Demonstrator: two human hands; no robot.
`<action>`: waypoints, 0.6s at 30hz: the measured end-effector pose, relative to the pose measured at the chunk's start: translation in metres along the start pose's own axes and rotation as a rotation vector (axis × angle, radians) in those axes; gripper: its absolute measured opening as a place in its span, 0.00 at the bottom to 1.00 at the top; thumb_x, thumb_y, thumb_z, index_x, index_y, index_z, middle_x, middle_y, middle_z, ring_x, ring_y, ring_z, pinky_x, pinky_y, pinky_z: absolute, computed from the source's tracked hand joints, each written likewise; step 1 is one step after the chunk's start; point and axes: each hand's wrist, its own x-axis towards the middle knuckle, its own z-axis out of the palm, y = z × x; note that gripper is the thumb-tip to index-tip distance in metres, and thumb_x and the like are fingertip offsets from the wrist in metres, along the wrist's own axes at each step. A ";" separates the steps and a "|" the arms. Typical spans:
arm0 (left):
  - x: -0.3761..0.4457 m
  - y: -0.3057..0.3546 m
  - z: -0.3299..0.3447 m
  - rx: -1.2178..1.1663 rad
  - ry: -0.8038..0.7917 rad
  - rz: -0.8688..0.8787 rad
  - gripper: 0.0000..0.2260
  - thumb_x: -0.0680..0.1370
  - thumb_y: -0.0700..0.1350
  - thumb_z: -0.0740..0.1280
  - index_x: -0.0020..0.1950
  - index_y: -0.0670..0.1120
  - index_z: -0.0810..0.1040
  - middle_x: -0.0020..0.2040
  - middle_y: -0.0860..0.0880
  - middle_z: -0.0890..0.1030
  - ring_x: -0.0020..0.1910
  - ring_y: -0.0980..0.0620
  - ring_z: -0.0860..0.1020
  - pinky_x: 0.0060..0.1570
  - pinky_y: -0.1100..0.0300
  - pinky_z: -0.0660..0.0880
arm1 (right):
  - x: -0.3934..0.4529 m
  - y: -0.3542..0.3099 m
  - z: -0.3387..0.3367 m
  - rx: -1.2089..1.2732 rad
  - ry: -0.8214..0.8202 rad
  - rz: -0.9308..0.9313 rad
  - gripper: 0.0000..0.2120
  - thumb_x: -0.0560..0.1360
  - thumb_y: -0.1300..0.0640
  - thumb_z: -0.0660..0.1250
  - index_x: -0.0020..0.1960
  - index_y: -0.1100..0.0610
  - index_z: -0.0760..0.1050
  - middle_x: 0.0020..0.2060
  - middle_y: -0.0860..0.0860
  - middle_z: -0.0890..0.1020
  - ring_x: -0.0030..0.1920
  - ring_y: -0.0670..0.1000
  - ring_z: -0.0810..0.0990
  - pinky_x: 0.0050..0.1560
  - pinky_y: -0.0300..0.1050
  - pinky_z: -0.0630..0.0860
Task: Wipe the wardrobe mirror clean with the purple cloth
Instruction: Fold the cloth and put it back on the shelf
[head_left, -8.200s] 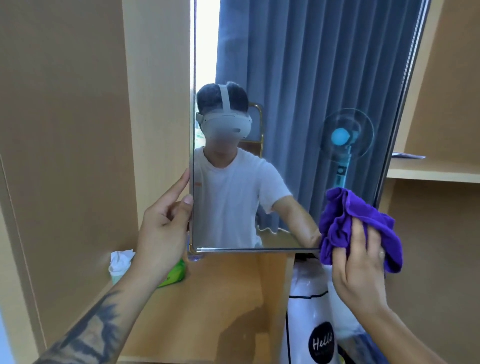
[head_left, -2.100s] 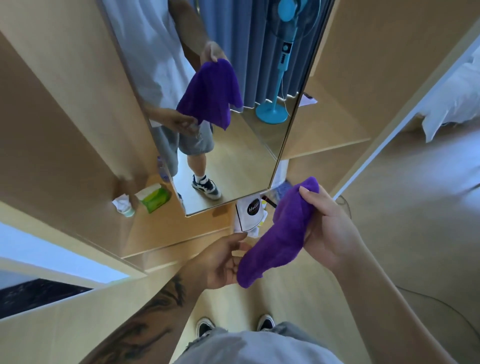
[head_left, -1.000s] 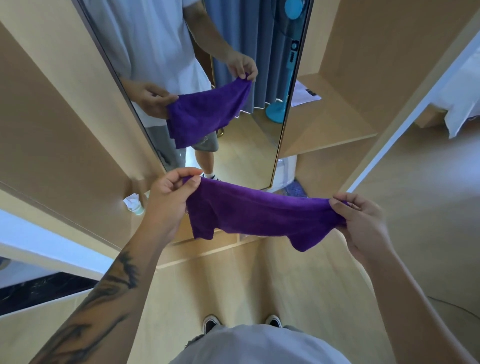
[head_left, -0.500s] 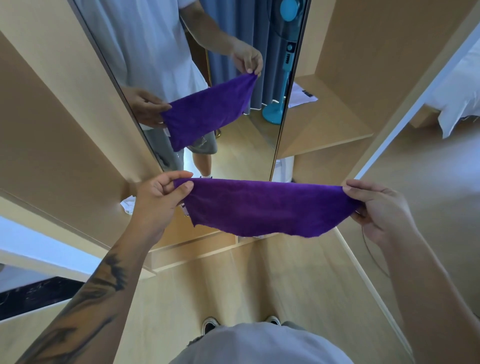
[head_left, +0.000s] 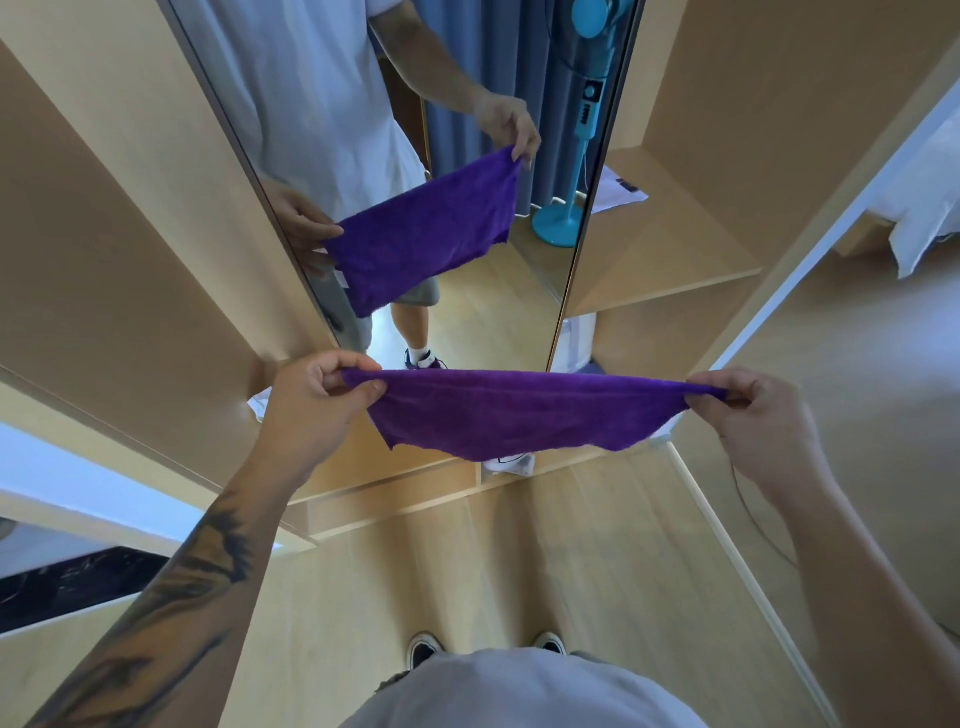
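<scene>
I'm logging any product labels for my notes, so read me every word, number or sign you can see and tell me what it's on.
No text here can be read.
Paper on the shelf: dark printed mark, too small to read.
Fan control panel, reflected in the mirror: markings blurred.
White bag behind the purple cloth: print hidden.

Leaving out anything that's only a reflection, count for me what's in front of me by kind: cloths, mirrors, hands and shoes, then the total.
Purple cloth: 1
Wardrobe mirror: 1
Hands: 2, the left hand and the right hand, each pinching one end of the cloth
Shoes: 2, the left shoe and the right shoe
Total: 6
</scene>
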 end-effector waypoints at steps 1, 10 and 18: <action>0.001 0.000 0.001 0.010 0.020 0.007 0.08 0.77 0.35 0.74 0.48 0.48 0.83 0.45 0.45 0.86 0.44 0.50 0.81 0.49 0.56 0.77 | 0.000 0.001 0.001 0.004 0.000 0.004 0.08 0.79 0.61 0.72 0.51 0.50 0.86 0.40 0.47 0.84 0.35 0.41 0.77 0.41 0.41 0.71; 0.011 -0.009 -0.006 -0.105 -0.062 -0.076 0.06 0.78 0.36 0.73 0.46 0.46 0.81 0.41 0.51 0.85 0.43 0.53 0.81 0.50 0.58 0.77 | 0.004 0.012 0.001 0.663 -0.183 0.214 0.14 0.74 0.52 0.74 0.52 0.61 0.78 0.50 0.59 0.85 0.50 0.55 0.85 0.54 0.46 0.84; 0.008 0.001 0.036 -0.296 -0.007 -0.263 0.05 0.77 0.36 0.74 0.45 0.44 0.79 0.38 0.47 0.79 0.33 0.51 0.78 0.29 0.61 0.75 | -0.002 0.004 0.050 0.224 0.016 0.303 0.07 0.78 0.58 0.74 0.41 0.56 0.81 0.37 0.52 0.84 0.41 0.55 0.82 0.52 0.65 0.82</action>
